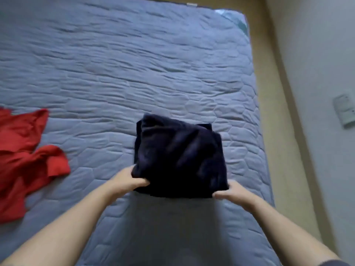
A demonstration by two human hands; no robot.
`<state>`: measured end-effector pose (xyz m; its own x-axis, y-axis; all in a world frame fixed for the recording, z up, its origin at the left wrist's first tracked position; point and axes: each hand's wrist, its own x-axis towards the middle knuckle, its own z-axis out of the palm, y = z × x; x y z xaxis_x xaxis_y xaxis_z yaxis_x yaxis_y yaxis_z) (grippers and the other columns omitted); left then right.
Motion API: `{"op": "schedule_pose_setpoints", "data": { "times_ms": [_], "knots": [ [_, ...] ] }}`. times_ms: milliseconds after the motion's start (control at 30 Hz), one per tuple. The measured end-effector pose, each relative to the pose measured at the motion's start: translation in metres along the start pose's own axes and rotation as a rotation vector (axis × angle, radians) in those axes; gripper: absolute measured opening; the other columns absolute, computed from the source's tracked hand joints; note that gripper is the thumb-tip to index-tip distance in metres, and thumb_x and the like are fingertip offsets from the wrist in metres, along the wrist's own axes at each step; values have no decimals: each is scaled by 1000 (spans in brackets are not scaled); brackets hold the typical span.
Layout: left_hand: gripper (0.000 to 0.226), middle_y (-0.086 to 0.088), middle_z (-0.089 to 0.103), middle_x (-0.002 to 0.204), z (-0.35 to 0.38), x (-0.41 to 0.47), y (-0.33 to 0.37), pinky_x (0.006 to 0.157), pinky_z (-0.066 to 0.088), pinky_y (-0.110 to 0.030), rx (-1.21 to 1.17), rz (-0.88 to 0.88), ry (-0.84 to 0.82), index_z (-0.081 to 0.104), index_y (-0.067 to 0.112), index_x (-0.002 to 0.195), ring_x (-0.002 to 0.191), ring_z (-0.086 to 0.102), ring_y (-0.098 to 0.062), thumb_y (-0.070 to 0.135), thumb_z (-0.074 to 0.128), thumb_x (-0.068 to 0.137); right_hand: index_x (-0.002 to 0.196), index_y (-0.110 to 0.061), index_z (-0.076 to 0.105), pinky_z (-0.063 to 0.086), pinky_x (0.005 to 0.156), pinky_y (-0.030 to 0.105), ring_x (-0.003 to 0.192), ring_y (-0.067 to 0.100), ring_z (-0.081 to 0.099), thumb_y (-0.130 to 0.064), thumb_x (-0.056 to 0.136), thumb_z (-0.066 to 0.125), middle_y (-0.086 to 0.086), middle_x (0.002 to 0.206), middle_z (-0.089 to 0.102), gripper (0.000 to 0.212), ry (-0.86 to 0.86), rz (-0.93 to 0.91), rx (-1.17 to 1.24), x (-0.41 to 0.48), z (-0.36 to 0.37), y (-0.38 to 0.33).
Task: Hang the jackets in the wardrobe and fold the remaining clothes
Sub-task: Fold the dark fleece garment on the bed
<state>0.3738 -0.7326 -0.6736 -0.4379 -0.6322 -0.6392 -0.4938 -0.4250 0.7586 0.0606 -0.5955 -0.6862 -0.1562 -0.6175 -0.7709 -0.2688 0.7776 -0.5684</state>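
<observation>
Well, from where I stand the folded dark garment (178, 158) lies on the bed (134, 64) dead ahead of the person, at twelve o'clock. The left hand (126, 181) grips its seven o'clock corner, thumb on top. The right hand (234, 192) pinches its five o'clock corner the same way. On both hands the remaining fingers look tucked beneath the cloth, though I cannot see them clearly.

What worries me is the fold itself. The top layer is puffy and rumpled, and at the one o'clock corner a lower layer pokes out unevenly. With a hold on the near edge only, I reckon any lift would let the far half sag and fall open. Dragging it could catch the bottom layer on the quilted cover and pull the bundle askew.

It also sits toward the three o'clock side of the bed, with the floor strip beyond, so a careless shove that way might send it over the edge.

The red garment (25, 160), crumpled and unfolded at nine o'clock, lies well apart.
</observation>
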Motion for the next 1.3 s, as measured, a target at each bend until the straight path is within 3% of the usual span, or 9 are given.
{"op": "schedule_pose_setpoints", "data": {
  "times_ms": [133,233,333,433,533,667,933,1133,1300],
  "knots": [
    [32,18,72,75,27,-25,-85,60,47,-8,22,-78,-39,61,22,94,71,61,8,-1,75,77,99,3,66,43,68,28,89,22,65,-10,81,67,16,94,69,23,-56,95,-67,-12,43,78],
    [36,19,72,83,24,-43,-89,63,48,-9,39,-118,-54,59,23,99,80,63,7,7,79,74,96,-7,67,45,62,17,76,8,58,-14,80,71,5,91,66,18,-105,116,-49,-25,49,83],
    [73,10,60,115,17,-51,-70,79,49,-16,30,-100,-42,44,26,124,105,58,-3,26,78,59,110,-17,66,48,67,8,86,0,61,-14,81,75,0,110,69,31,-150,73,21,-27,42,66],
    [94,9,54,125,21,-45,-46,97,46,-24,12,26,45,35,26,138,115,55,-4,32,84,59,115,-24,57,51,67,12,89,-2,66,-14,81,76,-9,108,68,40,11,-18,255,-11,29,42],
    [76,15,61,117,34,-27,-30,90,46,-14,-61,167,125,46,31,124,108,58,5,24,87,60,112,-19,59,55,68,25,91,13,70,-19,80,76,2,105,72,36,143,-30,448,16,19,25],
    [33,10,71,89,37,-12,-24,71,47,-10,-52,103,216,66,23,99,90,67,-10,16,80,71,115,-9,62,54,84,38,98,27,69,-26,76,75,12,106,72,45,133,4,671,41,19,24],
    [47,-14,69,78,13,-28,-23,57,50,-23,-623,-222,-39,67,1,99,68,66,-21,11,63,54,128,-9,56,50,92,40,115,31,61,-22,81,66,16,124,64,50,-107,60,872,29,16,30],
    [48,-15,70,96,8,-31,-18,75,53,-27,-310,-289,-392,68,1,99,90,67,-24,0,53,54,136,-31,46,53,87,34,118,25,60,-26,77,72,6,131,61,64,-333,75,726,22,11,33],
    [39,-16,69,89,4,-37,-32,73,51,-29,-201,-329,-397,66,-3,92,82,66,-23,-1,52,55,126,-15,57,54,85,34,111,27,64,-22,72,76,13,122,65,57,-394,118,735,14,20,54]
  ]
}}
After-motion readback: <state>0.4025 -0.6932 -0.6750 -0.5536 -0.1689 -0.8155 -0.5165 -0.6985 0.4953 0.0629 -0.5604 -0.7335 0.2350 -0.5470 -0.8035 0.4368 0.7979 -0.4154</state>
